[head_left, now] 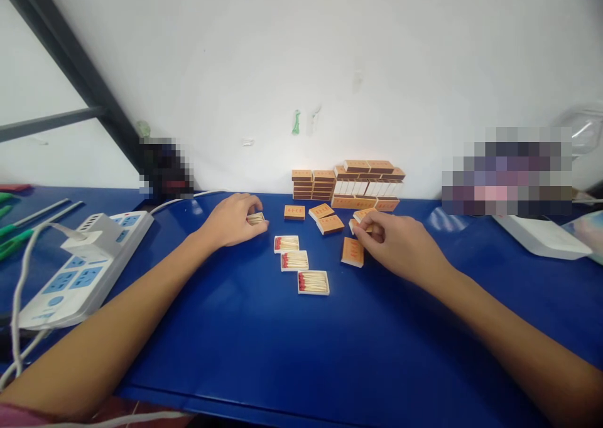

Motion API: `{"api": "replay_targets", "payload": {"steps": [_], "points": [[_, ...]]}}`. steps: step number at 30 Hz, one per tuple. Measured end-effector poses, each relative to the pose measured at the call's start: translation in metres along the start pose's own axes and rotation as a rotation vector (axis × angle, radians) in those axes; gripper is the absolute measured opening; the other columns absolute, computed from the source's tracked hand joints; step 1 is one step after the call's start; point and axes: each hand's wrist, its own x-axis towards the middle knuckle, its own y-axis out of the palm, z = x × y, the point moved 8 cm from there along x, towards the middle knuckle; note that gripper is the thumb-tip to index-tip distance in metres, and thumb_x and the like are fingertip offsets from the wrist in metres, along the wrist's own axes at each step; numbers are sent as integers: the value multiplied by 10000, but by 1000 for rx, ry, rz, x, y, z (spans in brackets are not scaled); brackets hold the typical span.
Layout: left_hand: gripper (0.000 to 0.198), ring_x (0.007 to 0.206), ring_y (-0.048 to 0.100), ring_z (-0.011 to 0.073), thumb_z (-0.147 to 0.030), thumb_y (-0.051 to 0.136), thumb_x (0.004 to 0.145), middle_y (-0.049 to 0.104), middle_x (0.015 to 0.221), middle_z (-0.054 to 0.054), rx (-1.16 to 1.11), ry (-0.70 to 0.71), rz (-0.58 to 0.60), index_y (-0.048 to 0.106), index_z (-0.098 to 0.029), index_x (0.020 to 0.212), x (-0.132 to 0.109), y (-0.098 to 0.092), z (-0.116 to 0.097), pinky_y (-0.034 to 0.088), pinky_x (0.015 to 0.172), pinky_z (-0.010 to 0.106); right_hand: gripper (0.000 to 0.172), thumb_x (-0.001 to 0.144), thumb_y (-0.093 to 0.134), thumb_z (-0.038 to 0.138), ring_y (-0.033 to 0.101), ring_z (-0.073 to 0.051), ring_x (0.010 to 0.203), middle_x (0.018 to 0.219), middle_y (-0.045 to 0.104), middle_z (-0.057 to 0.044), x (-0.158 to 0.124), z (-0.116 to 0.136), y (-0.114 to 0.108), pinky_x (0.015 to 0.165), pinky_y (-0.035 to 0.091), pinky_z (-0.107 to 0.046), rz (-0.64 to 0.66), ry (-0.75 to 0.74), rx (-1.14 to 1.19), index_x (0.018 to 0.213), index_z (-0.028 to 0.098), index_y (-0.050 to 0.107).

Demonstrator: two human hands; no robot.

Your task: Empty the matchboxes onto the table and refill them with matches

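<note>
My left hand [232, 219] rests on the blue table [264, 346] with its fingers curled around a small tray of matches [255, 218]. My right hand [394, 242] pinches an orange matchbox [363, 226] near a matchbox sleeve [353, 252] that leans by its fingers. Three open trays of red-tipped matches [313, 282] lie in a diagonal row between my hands. Loose orange matchboxes [330, 224] lie just beyond them. A stack of matchboxes [348, 184] stands against the white wall.
A white power strip [80, 271] with a plugged adapter and cables lies at the left. Green-handled tools [14, 239] sit at the far left edge. A white flat device [541, 236] lies at the right. A dark metal frame [70, 70] rises at upper left.
</note>
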Motion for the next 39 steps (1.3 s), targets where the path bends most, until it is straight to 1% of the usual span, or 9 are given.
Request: {"api": "replay_targets", "payload": {"steps": [4,13,19,23,25,28,33,37,39], "points": [[479,1110,665,306,-574,691,899,748,1170,105,-82,73,-84,709,-185,1177,2,4,-17,526,1002,486,310,961,561,482,558,-189,586,640,648,-9,3,-1,-4,571,309,-310,-20,43,-22,774,241,615],[459,1394,551,311,-443,647,997,665,1449,75,-153,223,16,614,-299,1432,14,34,-27,441,1129,572,210,943,588,394,571,-169,555,614,627,4,-2,21,-4,584,356,-304,-144,-59,76,829,228,648],[240,1028,704,258,-363,714,940,787,1107,57,-204,197,-80,749,-250,1149,19,32,-23,540,955,464,221,936,577,369,567,-172,553,586,603,-1,0,34,-1,572,331,-311,-143,-95,84,771,225,614],[373,1061,698,244,-298,773,885,783,1098,46,-250,176,-195,681,-221,1238,17,16,-24,545,971,444,188,937,599,368,547,-166,553,592,586,5,0,37,-2,572,351,-316,-171,-101,177,816,226,621],[434,1050,706,227,-279,802,863,782,1084,46,-316,180,-310,662,-208,1267,12,2,-33,547,978,430,171,947,632,402,550,-161,566,635,593,15,-2,35,-5,579,395,-312,-179,-68,361,946,231,632],[444,983,728,185,-269,826,846,781,1086,45,-461,179,-456,674,-199,1257,-2,-17,-57,571,943,374,385,939,678,519,568,-147,563,759,625,28,-6,32,0,514,442,-285,-93,40,798,1201,260,565],[465,977,738,181,-257,822,848,789,1091,54,-500,306,-400,664,-200,1282,-22,-22,-105,604,900,357,464,916,681,621,574,-126,532,787,620,29,-16,56,15,402,422,-248,168,61,1073,1180,252,581],[492,965,742,183,-272,843,837,789,1078,49,-469,289,-403,660,-213,1290,-26,-21,-107,624,874,358,414,895,718,594,483,-100,481,669,528,75,-19,46,9,392,385,-225,-38,210,1138,1103,266,577],[499,978,739,187,-277,846,841,788,1092,56,-446,296,-401,655,-207,1297,-26,-21,-106,622,881,363,411,881,729,601,482,-99,490,686,535,71,-21,46,13,386,379,-219,-38,262,1190,1061,267,570]]}}
